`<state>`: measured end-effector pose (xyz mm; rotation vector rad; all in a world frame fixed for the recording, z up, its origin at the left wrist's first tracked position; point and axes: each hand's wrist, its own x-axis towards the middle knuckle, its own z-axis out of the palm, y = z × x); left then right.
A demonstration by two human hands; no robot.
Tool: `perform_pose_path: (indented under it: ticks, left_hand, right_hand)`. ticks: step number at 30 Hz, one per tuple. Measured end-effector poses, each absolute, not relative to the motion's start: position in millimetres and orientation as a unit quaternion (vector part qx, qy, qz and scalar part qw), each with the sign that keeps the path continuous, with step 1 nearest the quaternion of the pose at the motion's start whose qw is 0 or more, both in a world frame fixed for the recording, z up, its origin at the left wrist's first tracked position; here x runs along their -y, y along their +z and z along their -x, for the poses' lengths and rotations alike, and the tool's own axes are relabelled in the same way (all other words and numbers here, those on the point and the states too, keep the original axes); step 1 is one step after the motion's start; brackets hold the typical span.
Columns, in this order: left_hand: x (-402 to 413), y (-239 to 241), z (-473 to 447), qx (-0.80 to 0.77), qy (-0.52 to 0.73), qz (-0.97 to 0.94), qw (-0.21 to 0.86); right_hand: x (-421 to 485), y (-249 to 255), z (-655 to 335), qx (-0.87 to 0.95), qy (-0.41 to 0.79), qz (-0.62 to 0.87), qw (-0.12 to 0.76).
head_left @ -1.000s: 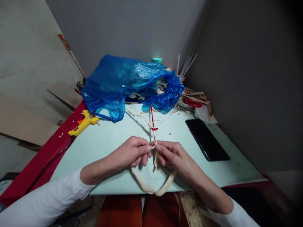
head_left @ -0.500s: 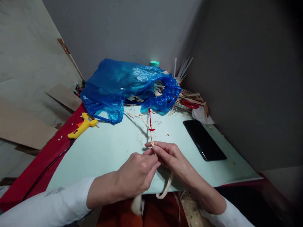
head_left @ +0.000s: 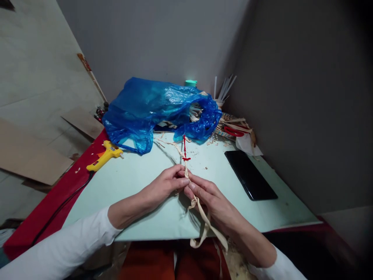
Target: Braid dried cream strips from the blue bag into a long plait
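A thin pale strand of flat fibre strips runs toward me from a red string over the middle of the table. My left hand pinches the strand between thumb and fingers, just below the red string's crosswise tie. Right beside it, my right hand is also closed on the strand, thumb on top. The two sets of fingertips meet and hide part of it. Below my right hand the loose strips curl and hang past the table's front edge.
A blue plastic bag lies at the back. A yellow glue gun with a black cord is at left, a black phone at right. Red-handled scissors rest among fibre scraps near the wall. White sticks stand behind.
My left hand has moved up and forward along the strand, away from my body. The loose strip that hung under it now hangs below my right hand, which stays almost in place.
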<state>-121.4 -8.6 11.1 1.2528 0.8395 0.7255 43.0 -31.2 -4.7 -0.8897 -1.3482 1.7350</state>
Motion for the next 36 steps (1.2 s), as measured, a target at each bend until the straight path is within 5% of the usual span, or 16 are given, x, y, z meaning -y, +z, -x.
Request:
perform_pose_path:
  ticks: [7, 19, 30, 36]
  left_hand:
    - [12.4, 10.2, 123.9, -0.386, 0.325, -0.521, 0.689]
    - [17.1, 4.7, 122.6, -0.460, 0.305, -0.473, 0.687]
    - [22.4, 1.3, 124.9, -0.469, 0.308, -0.459, 0.689]
    - [22.3, 2.2, 125.2, -0.456, 0.330, -0.447, 0.695]
  right_hand:
    - [33.5, -0.1, -45.2, 0.630, 0.595, 0.381, 0.320]
    - [35.0, 16.4, -55.3, 0.812, 0.220, 0.526, 0.128]
    - [70.2, -7.0, -25.4, 0.847, -0.059, 0.512, 0.132]
    - [69.0, -1.3, -36.4, 0.874, 0.017, 0.460, 0.154]
